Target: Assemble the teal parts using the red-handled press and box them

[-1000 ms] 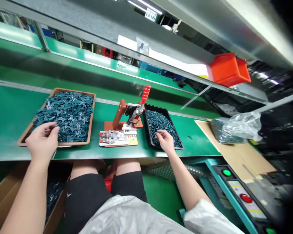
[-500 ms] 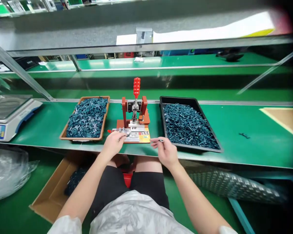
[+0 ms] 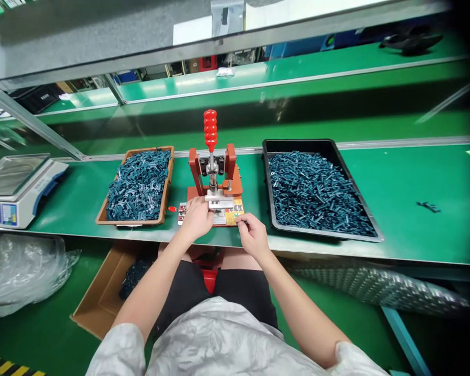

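press base [image 3: 235, 189] partly under left hand [image 3: 198, 219], item [image 3: 236, 221] in right fingers [image 3: 245, 223] too small

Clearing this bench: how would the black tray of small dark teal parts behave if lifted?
The shallow black tray is wide and low-walled, so it probably flexes slightly and feels heavy when loaded. The loose dark teal parts lie heaped inside, so they would likely slide and spill if it tilted.

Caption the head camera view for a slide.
Left hand and right hand at a red toggle press, between brown tray and black tray.
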`<control>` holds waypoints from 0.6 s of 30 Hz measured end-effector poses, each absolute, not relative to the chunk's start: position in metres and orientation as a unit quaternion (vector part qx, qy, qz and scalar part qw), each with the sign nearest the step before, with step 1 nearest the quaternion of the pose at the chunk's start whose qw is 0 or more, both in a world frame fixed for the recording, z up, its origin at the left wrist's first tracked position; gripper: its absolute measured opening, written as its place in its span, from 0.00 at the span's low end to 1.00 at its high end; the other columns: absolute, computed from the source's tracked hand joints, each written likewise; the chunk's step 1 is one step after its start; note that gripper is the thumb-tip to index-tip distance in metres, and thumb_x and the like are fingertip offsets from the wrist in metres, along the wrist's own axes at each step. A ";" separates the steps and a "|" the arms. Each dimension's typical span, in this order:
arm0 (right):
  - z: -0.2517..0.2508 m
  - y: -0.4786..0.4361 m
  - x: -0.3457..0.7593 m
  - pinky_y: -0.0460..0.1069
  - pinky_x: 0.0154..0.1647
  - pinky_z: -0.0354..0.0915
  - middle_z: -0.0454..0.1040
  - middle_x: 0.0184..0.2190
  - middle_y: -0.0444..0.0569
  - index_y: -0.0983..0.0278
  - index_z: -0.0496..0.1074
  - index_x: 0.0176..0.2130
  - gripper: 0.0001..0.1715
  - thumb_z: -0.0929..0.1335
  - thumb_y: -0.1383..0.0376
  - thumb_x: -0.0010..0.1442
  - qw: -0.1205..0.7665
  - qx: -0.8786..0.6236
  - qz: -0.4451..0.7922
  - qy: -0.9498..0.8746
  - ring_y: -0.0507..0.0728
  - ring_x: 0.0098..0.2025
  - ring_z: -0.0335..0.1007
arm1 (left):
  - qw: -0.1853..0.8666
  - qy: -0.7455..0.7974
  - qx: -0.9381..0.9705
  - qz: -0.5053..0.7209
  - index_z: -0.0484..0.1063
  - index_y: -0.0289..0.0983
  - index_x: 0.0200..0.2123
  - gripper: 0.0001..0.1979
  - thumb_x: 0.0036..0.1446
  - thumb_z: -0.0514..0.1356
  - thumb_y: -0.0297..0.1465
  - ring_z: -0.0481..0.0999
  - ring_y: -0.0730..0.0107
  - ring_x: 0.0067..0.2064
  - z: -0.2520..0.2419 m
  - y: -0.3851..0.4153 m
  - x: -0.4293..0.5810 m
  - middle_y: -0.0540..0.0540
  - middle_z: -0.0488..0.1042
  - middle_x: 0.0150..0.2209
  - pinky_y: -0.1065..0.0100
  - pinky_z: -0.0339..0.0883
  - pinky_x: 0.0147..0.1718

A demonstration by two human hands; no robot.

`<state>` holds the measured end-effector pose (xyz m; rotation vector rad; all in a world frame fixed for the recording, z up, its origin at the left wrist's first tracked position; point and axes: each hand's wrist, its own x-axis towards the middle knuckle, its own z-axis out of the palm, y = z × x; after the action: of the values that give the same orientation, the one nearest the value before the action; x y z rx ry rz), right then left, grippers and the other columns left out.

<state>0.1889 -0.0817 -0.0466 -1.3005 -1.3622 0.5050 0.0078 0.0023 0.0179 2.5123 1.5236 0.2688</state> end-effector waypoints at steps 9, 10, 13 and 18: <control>-0.051 -0.065 0.191 0.56 0.43 0.77 0.79 0.43 0.52 0.58 0.74 0.50 0.14 0.64 0.58 0.70 0.546 -0.499 0.335 -0.583 0.61 0.41 0.79 | 0.116 0.524 0.842 0.064 0.79 0.36 0.39 0.11 0.63 0.55 0.27 0.74 0.49 0.52 0.025 0.010 0.010 0.37 0.77 0.46 0.51 0.66 0.56; -0.052 -0.063 0.192 0.56 0.43 0.77 0.79 0.43 0.52 0.58 0.74 0.50 0.13 0.65 0.59 0.69 0.549 -0.500 0.342 -0.576 0.61 0.41 0.79 | 0.116 0.525 0.841 0.062 0.79 0.36 0.39 0.11 0.62 0.56 0.27 0.74 0.49 0.52 0.025 0.011 0.011 0.37 0.78 0.45 0.52 0.67 0.56; -0.050 -0.054 0.197 0.56 0.46 0.75 0.79 0.40 0.51 0.58 0.76 0.42 0.08 0.67 0.60 0.67 0.542 -0.510 0.292 -0.601 0.61 0.44 0.78 | 0.122 0.516 0.846 0.051 0.80 0.37 0.39 0.09 0.61 0.58 0.28 0.75 0.48 0.51 0.027 0.014 0.009 0.38 0.78 0.45 0.52 0.68 0.54; -0.051 -0.034 0.199 0.53 0.41 0.72 0.77 0.35 0.48 0.60 0.76 0.38 0.07 0.68 0.62 0.63 0.501 -0.540 0.274 -0.619 0.59 0.37 0.74 | 0.174 0.466 0.867 0.037 0.81 0.39 0.40 0.12 0.54 0.69 0.37 0.74 0.47 0.55 0.033 0.019 -0.003 0.40 0.78 0.49 0.54 0.68 0.54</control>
<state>0.1992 -0.0338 -0.0509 -1.3049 -1.4959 0.6612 -0.0029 0.0188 0.0326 2.4577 1.3220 0.1059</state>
